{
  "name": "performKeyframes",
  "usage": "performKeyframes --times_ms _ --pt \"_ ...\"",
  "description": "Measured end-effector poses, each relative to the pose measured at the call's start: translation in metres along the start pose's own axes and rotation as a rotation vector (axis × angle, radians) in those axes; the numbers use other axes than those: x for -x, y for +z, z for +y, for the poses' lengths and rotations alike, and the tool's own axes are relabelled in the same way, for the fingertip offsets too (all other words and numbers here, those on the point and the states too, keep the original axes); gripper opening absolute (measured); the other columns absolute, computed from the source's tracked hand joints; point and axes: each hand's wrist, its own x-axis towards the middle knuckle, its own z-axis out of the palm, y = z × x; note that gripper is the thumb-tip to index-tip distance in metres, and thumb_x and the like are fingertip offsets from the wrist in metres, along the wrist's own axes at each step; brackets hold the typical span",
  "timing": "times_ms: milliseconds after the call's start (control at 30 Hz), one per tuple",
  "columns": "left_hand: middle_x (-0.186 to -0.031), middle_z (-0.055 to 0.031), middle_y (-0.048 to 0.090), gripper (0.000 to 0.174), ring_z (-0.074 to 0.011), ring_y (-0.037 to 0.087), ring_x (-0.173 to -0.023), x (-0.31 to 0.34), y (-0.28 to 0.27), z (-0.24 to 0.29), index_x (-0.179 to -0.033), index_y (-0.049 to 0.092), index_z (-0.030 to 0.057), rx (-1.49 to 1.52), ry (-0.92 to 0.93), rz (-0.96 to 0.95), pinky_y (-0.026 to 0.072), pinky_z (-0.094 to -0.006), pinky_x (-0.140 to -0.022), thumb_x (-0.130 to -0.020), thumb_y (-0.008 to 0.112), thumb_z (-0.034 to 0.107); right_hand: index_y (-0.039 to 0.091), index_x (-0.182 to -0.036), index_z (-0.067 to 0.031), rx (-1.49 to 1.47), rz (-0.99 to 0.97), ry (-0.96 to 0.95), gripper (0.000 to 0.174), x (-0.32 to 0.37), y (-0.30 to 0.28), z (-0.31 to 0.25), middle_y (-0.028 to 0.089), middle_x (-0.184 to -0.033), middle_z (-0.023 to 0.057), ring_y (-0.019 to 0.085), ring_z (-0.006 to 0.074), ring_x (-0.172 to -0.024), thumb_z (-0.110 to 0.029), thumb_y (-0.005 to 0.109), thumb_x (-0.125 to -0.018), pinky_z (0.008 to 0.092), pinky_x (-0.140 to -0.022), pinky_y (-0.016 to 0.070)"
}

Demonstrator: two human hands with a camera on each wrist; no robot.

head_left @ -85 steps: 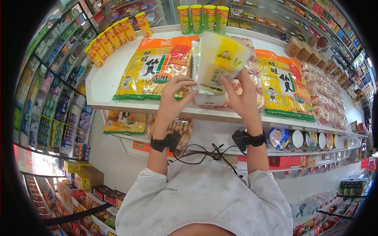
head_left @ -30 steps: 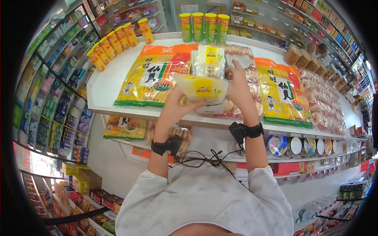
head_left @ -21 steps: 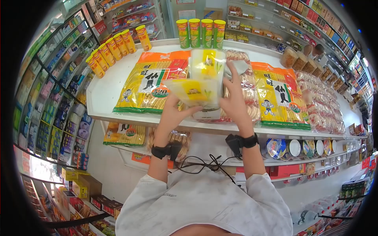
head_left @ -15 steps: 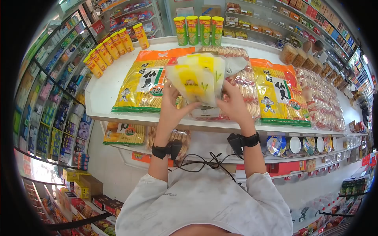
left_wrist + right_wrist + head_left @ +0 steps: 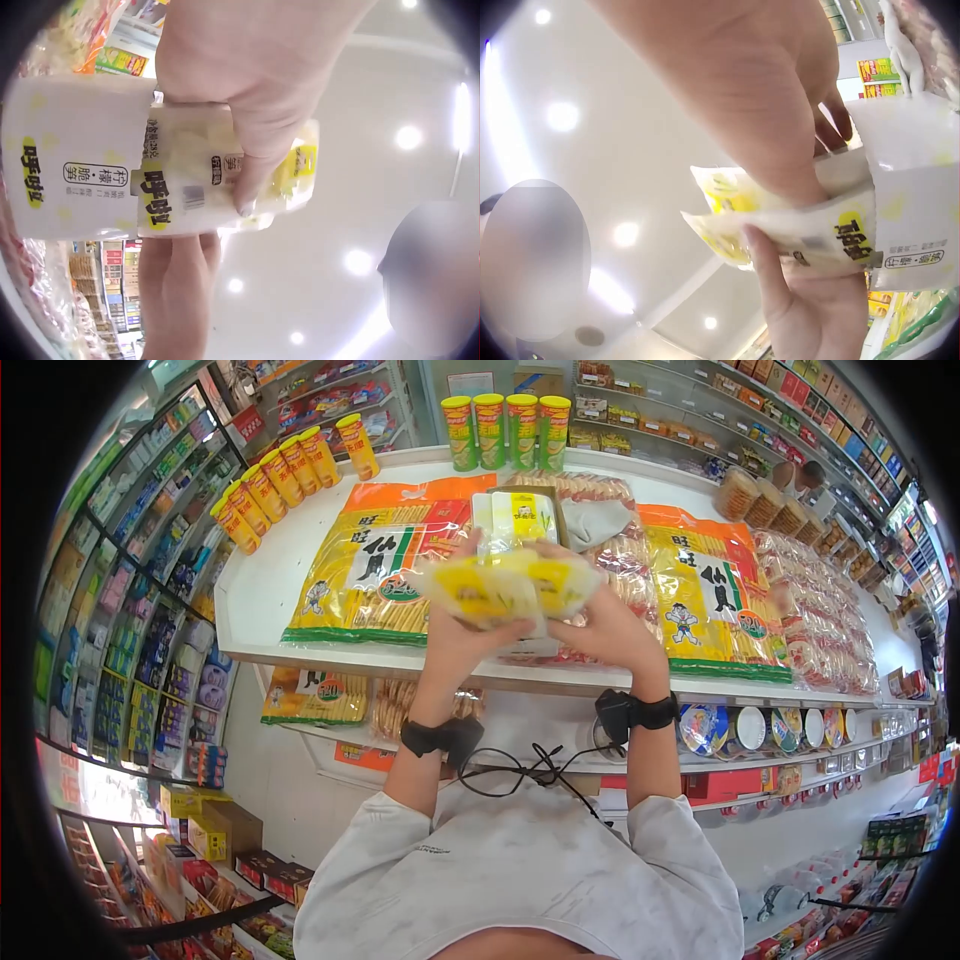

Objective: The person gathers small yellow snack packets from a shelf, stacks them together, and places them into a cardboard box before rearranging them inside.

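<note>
Both hands hold two soft yellow-and-white snack packets [image 5: 505, 588] side by side above the white shelf's front edge [image 5: 330, 656]. My left hand [image 5: 468, 622] grips them from the left, its thumb pressed over one packet [image 5: 191, 187]. On the other side my right hand [image 5: 592, 618] grips from the right, and its fingers curl round a packet's end [image 5: 810, 234]. Behind the hands an open cardboard box [image 5: 520, 515] with more of the same packets lies on the shelf.
Large yellow-orange cracker bags [image 5: 385, 560] [image 5: 705, 590] lie on either side of the box, with clear cracker packs [image 5: 625, 565] and a grey cloth [image 5: 592, 520]. Green-yellow cans [image 5: 505, 430] line the back, orange cans [image 5: 280, 465] the left edge. Lower shelves hold more goods.
The packets came down from upright over the box and now lie flat and lower, nearer me. Both hands have shifted under and around them.
</note>
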Motion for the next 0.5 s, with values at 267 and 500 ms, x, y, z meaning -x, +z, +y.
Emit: performKeyframes --times_ms 267,500 --pt "-0.143 -0.0122 0.059 0.100 -0.0203 0.059 -0.130 0.007 -0.019 -0.002 -0.157 0.042 0.0004 -0.078 -0.057 -0.015 0.0505 -0.0375 -0.110 -0.072 0.094 0.002 0.065 -0.138 -0.0022 0.053 0.058 0.160 0.044 0.005 -0.028 0.001 0.036 -0.168 0.0238 0.029 0.0400 -0.158 -0.026 0.069 -0.101 0.0487 -0.127 0.0277" --pt "-0.165 -0.0155 0.042 0.108 -0.0238 0.044 -0.148 -0.007 -0.034 -0.009 -0.166 0.031 0.0007 -0.118 0.000 -0.204 0.0381 -0.0400 -0.122 -0.074 0.086 -0.005 0.066 -0.124 0.0110 0.814 0.194 0.091 0.045 -0.013 0.012 0.006 0.039 -0.159 0.0352 0.029 0.0508 -0.154 -0.028 0.069 -0.100 0.0561 -0.125 0.0295"
